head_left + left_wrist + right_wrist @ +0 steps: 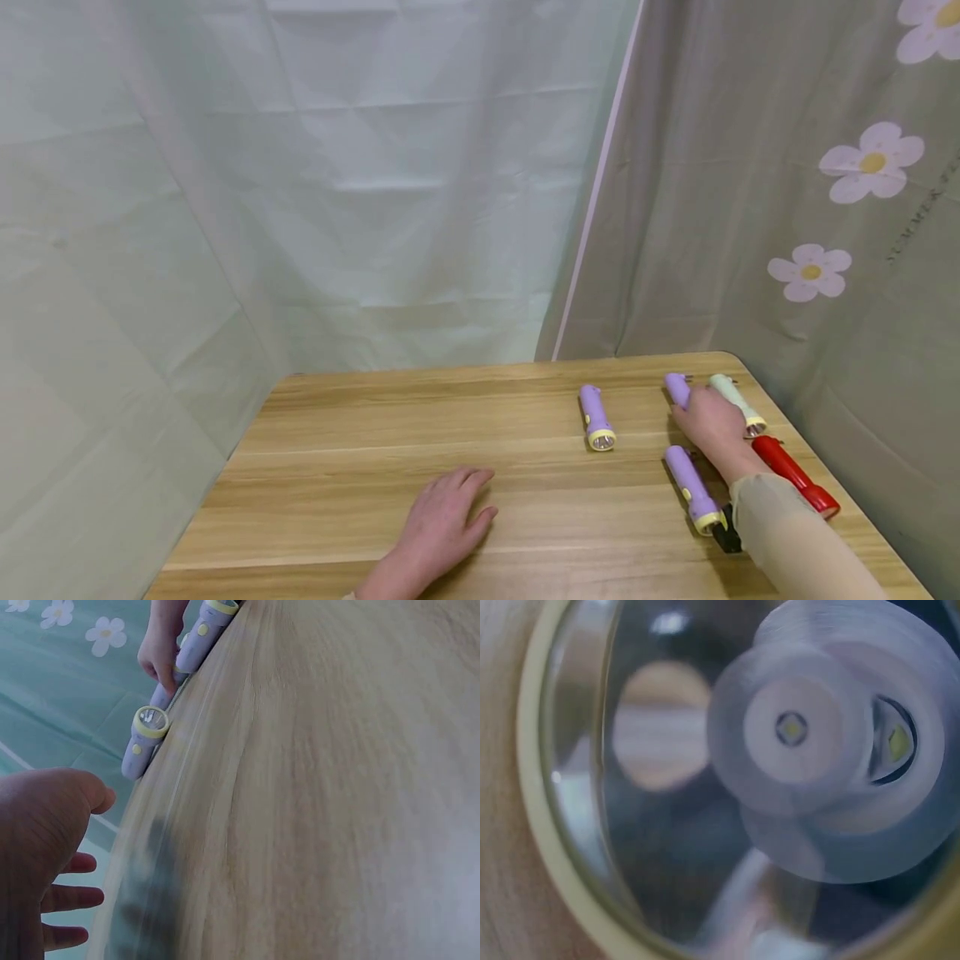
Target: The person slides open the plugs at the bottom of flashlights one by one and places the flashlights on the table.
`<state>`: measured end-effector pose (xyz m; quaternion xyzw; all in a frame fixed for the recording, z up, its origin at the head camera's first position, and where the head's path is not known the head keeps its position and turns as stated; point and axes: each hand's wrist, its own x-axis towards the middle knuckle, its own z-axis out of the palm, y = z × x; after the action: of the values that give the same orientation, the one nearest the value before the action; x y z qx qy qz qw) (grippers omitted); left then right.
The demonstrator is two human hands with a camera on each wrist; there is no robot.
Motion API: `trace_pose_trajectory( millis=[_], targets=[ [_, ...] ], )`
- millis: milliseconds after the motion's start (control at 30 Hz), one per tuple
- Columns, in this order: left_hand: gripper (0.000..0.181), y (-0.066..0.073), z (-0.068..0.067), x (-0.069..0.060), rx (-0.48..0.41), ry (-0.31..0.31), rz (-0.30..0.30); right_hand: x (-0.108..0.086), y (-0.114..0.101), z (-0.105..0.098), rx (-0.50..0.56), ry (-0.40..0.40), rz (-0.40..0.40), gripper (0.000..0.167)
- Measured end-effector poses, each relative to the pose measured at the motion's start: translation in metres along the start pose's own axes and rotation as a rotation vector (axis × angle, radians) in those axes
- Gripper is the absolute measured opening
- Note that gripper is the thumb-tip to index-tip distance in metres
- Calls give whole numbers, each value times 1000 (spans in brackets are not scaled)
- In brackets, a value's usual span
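Toward the table's far right, my right hand (714, 423) grips a purple flashlight (677, 388); its handle end shows beyond the fingers, and the hand covers the rest. A pale green flashlight (731, 398) lies just right of that hand. Nearer to me, a second purple flashlight (686, 479) lies by the right wrist, beside a red flashlight (791, 471). A flashlight's lens with a yellow rim (534, 769) fills the right wrist view. A third purple flashlight (593, 408) lies apart, farther left. My left hand (444, 523) is held with fingers extended, holding nothing.
The wooden table (360, 467) has rounded far corners. A pale curtain (420, 208) hangs behind it, and a grey curtain (675, 208) with daisies runs along the right edge. The black wrist camera (726, 533) is right against the near purple flashlight's head.
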<state>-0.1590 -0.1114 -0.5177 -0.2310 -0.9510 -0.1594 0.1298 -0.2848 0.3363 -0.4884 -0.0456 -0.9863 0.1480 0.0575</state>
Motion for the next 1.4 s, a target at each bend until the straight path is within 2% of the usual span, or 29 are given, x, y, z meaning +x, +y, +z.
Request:
trace_pose_trajectory(
  millis=[500, 733, 1000, 1100, 1300, 1400],
  targets=[
    [52, 15, 1, 11, -43, -10, -7, 0, 2, 0, -22, -34, 11, 38],
    [50, 19, 3, 12, -49, -16, 1, 1, 2, -2, -48, -59, 3, 48],
    [49, 20, 4, 12, -49, -17, 6, 1, 2, -4, -64, -68, 2, 46],
    [50, 20, 4, 12, -50, -20, 5, 0, 2, -4, -75, -30, -10, 45],
    [52, 17, 5, 12, -49, -23, -6, 0, -6, -10, -93, 117, -84, 40],
    [52, 15, 5, 11, -48, -24, -12, 0, -17, -14, -77, 128, -112, 39]
  ],
)
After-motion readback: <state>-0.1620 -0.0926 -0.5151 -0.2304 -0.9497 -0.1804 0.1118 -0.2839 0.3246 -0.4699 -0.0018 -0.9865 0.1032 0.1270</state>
